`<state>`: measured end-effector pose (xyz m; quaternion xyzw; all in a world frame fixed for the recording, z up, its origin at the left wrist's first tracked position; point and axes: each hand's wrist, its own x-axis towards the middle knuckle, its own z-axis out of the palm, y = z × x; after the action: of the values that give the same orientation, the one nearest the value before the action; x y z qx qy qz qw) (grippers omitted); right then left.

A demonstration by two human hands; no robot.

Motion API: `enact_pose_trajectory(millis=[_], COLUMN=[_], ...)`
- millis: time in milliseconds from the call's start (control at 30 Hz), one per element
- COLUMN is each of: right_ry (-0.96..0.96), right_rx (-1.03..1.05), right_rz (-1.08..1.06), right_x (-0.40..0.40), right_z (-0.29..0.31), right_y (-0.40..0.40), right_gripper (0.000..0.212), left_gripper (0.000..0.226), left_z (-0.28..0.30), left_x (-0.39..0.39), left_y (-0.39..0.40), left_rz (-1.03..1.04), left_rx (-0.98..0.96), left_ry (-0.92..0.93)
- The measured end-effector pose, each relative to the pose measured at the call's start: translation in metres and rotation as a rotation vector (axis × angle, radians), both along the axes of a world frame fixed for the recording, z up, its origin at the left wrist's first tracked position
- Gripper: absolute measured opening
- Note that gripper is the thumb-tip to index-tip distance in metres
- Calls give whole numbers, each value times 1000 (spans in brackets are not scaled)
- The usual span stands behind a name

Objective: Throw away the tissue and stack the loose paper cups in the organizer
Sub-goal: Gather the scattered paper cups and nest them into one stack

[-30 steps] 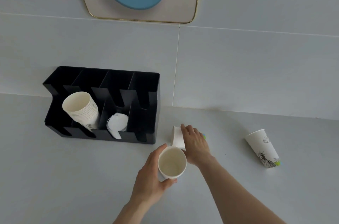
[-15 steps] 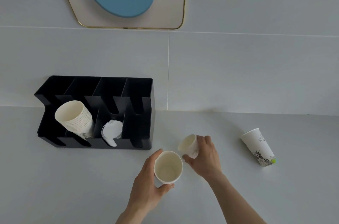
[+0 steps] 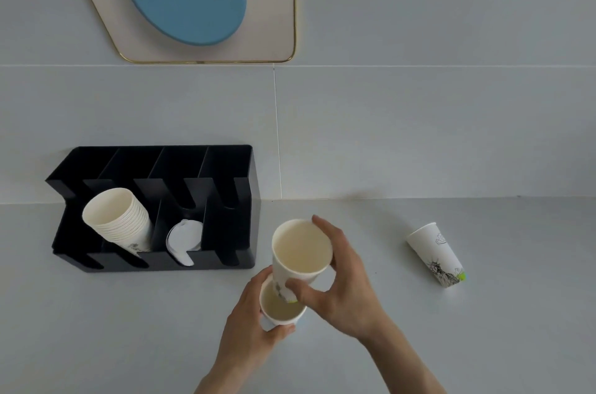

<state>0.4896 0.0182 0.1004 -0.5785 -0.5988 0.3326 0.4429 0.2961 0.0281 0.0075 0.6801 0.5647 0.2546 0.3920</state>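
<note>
A: How are the hands gripping?

B: The left hand [image 3: 254, 322] is wrapped around the lower cup [image 3: 280, 309], fingers closed on its wall, mouth up. The right hand [image 3: 338, 284] pinches the upper cup [image 3: 300, 248] between thumb and fingers, fully closed on it.

A: Where do the two cups meet?

B: The upper cup's base sits in the lower cup's mouth, tilted, only partly nested. Half a second ago the right hand held its cup just right of the other, apart from it; a second ago that cup still lay on the counter [image 3: 96, 329] under the hand.

A: Any other loose cup?

B: One more cup [image 3: 435, 253] lies on its side well to the right, where it was before.

A: And farther back?

B: The black organizer [image 3: 232, 167] stands far left against the wall [image 3: 419, 122]. Its second slot holds a stack [image 3: 119, 219] leaning out; the next slot holds white lids [image 3: 183, 238]. The other slots look bare. A gold-edged panel [image 3: 267, 6] hangs above. I see no tissue.
</note>
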Motion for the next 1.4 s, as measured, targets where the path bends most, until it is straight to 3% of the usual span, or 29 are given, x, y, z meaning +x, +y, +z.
enact_pose_trajectory(millis=[200, 433, 567, 700, 800, 1033, 1167, 1267, 1400], right_ry=[-1, -227, -293, -342, -339, -312, -230, -371, -567], right_rx=[9, -83, -129, -156, -176, -195, -178, -179, -340], right_rz=[53, 136, 171, 138, 130, 129, -181, -477, -646], right_x=[-8, -15, -13, -11, -9, -3, 41, 97, 170], right_z=[-7, -37, -51, -61, -67, -70, -74, -74, -71], right_y=[-4, -10, -13, -13, -12, -12, -1, 13, 24], right_gripper=[95, 98, 101, 88, 88, 92, 76, 66, 77], left_gripper=[92, 88, 90, 102, 111, 102, 105, 105, 104], left_z=[1, 0, 1, 1, 2, 1, 0, -4, -6], left_x=[1, 2, 3, 2, 3, 3, 4, 6, 10], left_y=[1, -1, 1, 0, -2, -4, -4, -3, -2], left_rz=[3, 46, 44, 27, 24, 8, 6, 3, -9], left_rx=[-32, -61, -43, -61, -27, -7, 16, 21, 30], left_ry=[0, -4, -7, -6, -2, -18, -18, -34, -63])
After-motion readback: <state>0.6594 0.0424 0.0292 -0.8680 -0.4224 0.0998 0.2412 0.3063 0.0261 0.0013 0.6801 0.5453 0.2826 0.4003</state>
